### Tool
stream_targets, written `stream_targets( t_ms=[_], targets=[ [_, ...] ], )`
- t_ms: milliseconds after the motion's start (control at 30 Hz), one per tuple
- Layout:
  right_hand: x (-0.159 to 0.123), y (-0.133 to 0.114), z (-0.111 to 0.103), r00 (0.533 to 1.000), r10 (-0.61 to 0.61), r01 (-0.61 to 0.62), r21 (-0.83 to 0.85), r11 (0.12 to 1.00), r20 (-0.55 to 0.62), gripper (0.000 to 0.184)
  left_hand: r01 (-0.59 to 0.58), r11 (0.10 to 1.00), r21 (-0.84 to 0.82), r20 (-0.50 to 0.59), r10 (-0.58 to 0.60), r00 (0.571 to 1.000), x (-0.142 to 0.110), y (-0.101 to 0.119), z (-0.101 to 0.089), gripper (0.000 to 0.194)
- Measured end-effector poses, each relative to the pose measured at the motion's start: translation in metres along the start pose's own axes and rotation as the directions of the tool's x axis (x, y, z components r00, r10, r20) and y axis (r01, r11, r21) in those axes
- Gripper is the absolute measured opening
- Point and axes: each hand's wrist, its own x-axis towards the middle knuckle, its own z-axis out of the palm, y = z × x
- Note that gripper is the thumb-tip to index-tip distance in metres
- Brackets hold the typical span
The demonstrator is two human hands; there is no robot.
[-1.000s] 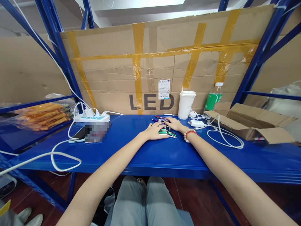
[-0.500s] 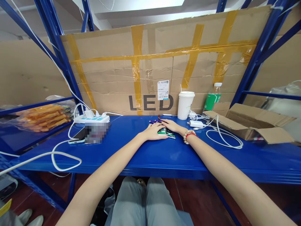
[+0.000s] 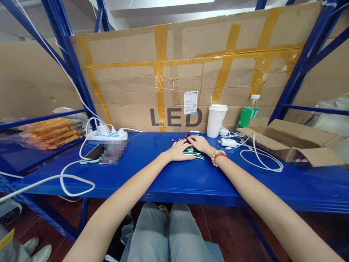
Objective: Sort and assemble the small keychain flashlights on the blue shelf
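A small pile of pens [image 3: 190, 151], green, silver and dark, lies on the blue tabletop [image 3: 169, 178], partly covered by both hands. My left hand [image 3: 179, 151] rests on the left side of the pile, its fingers stretched out over the pens. From the right, my right hand [image 3: 200, 143] reaches over the far side of the pile, fingers extended and touching pens. A purple pen [image 3: 176, 140] pokes out beyond the left fingers. By the right fingertips is a dark red pen [image 3: 187, 134], and behind them lies a silver pen [image 3: 197, 132].
A lidded white cup [image 3: 216, 120], a green-labelled bottle [image 3: 248, 112], a white charger with cables [image 3: 228, 142] and an open cardboard box [image 3: 293, 143] stand right. Leftward are a power strip [image 3: 107, 135] and a phone [image 3: 94, 154]. A cardboard sheet [image 3: 131, 87] backs the table.
My right hand has shifted slightly at the far side of the pile, and the dark red pen by its fingertips now lies at a different angle. My left hand stays nearly still.
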Motion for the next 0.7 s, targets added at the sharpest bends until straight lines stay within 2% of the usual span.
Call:
stream_targets(
  t_ms=[167,333,700],
  targets=[
    [0.0,0.004,0.002,0.996,0.06,-0.061,-0.021,0.998,-0.06,0.035,0.001,1.0,0.016,0.019,-0.001,1.0,0.001,-0.001,0.0,0.081],
    [0.001,0.01,0.006,0.993,0.089,-0.09,-0.011,0.996,-0.071,0.034,0.0,1.0,0.023,0.03,-0.001,1.0,0.0,0.001,-0.002,0.082],
    [0.005,0.015,0.012,0.991,0.136,-0.135,0.06,0.989,-0.014,0.038,-0.009,1.0,0.0,0.027,0.009,1.0,0.001,0.0,-0.001,0.08]
  ],
)
